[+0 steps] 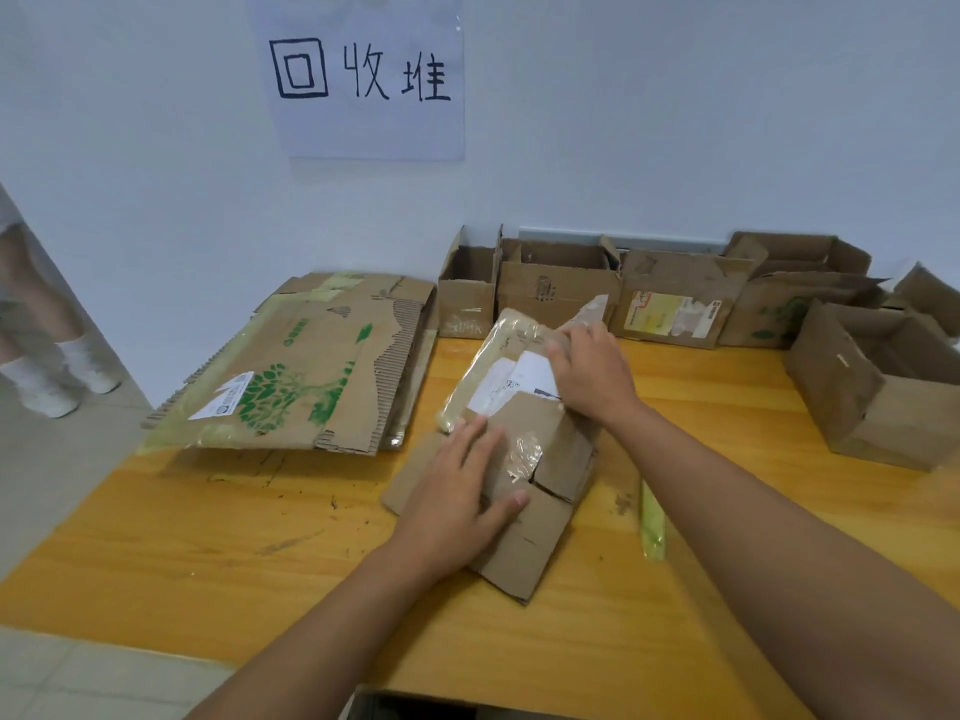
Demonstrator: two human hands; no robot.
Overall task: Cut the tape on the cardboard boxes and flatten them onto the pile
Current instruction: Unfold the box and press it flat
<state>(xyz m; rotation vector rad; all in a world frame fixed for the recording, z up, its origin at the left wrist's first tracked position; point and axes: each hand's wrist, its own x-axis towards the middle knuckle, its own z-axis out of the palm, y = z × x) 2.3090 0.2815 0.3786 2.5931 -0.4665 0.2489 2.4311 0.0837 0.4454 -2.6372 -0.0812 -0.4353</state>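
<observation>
A flattened brown cardboard box point(540, 444) with clear tape and a white label lies in the middle of the wooden table. My left hand point(457, 491) presses flat on its near half, fingers straight. My right hand point(592, 374) rests on its far half beside the white label, fingers bent over the upper flap. To the left lies the pile of flattened boxes point(306, 366), the top one printed with a green tree. No cutting tool is in view.
Several open cardboard boxes point(556, 283) stand along the wall at the back, and one more box point(878, 387) at the right edge. A strip of yellowish tape point(652, 522) lies on the table point(208, 543) right of my hands. A person's legs point(41, 345) stand at far left.
</observation>
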